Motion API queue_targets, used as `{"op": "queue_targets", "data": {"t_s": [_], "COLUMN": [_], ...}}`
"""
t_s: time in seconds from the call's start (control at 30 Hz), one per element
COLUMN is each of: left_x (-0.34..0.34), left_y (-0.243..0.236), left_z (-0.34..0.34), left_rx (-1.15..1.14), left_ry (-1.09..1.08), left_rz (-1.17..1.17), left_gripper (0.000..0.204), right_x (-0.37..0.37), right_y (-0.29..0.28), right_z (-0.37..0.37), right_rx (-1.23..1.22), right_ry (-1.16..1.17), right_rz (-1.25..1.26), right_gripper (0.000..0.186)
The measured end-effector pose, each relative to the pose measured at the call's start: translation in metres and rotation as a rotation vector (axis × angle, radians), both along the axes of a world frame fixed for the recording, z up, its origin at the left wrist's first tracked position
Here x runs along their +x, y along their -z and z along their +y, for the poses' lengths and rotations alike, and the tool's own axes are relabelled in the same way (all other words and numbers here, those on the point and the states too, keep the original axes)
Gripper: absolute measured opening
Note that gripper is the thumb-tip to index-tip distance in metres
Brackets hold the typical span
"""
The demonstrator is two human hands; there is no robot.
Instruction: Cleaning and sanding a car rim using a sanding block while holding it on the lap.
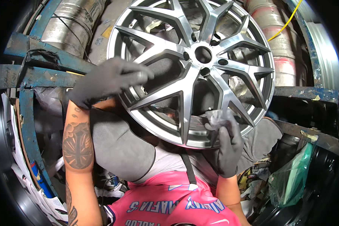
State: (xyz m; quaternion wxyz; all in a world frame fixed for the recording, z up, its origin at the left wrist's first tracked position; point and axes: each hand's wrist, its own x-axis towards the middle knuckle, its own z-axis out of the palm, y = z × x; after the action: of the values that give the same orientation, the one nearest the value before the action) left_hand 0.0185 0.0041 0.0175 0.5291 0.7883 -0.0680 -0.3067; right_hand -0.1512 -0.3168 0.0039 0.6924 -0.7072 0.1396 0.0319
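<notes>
A large alloy wheel rim (182, 98) with machined silver spokes and dark sides lies tilted before me, its lower edge over my lap. My right hand (229, 147), in a dark grey glove, pinches a crumpled whitish rag (218, 118) at the near part of the rim, by a spoke's end; the rag is slightly blurred. Also gloved, my left hand (109, 79) is over the wheel's left edge with its fingers stretched toward the spokes, holding nothing that I can see. Whether its palm touches the rim is hidden.
Blue metal frame bars (56, 56) run along the left, and another bar (309, 94) crosses at right. Metal drums (73, 26) stand beyond on both sides. A yellow cable (288, 22) hangs at upper right. A green plastic bag (292, 177) is at lower right.
</notes>
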Motion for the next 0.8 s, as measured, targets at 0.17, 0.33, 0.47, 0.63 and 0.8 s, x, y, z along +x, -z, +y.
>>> {"op": "queue_targets", "data": {"t_s": [0.17, 0.33, 0.47, 0.63, 0.8], "left_x": [-0.010, -0.004, 0.001, 0.000, -0.005], "left_y": [0.008, 0.003, -0.002, -0.003, 0.004], "left_z": [-0.005, 0.000, 0.006, 0.013, 0.025], "left_rx": [0.254, 0.249, 0.343, 0.257, 0.162], "left_ry": [0.489, 0.334, 0.260, 0.186, 0.115], "left_rz": [-0.114, -0.178, -0.141, -0.238, -0.397], "left_gripper": [0.032, 0.031, 0.031, 0.034, 0.045], "right_x": [0.004, 0.003, -0.017, -0.012, -0.007], "right_y": [0.003, 0.008, 0.017, 0.018, 0.008], "right_z": [0.001, 0.032, 0.056, 0.051, 0.053], "right_rx": [-0.244, -0.731, -0.938, -0.924, -0.897], "right_ry": [-0.319, -0.771, -0.866, -0.925, -0.949], "right_rz": [-0.096, -0.311, -0.473, -0.449, -0.389], "right_gripper": [0.043, 0.056, 0.055, 0.056, 0.058]}}
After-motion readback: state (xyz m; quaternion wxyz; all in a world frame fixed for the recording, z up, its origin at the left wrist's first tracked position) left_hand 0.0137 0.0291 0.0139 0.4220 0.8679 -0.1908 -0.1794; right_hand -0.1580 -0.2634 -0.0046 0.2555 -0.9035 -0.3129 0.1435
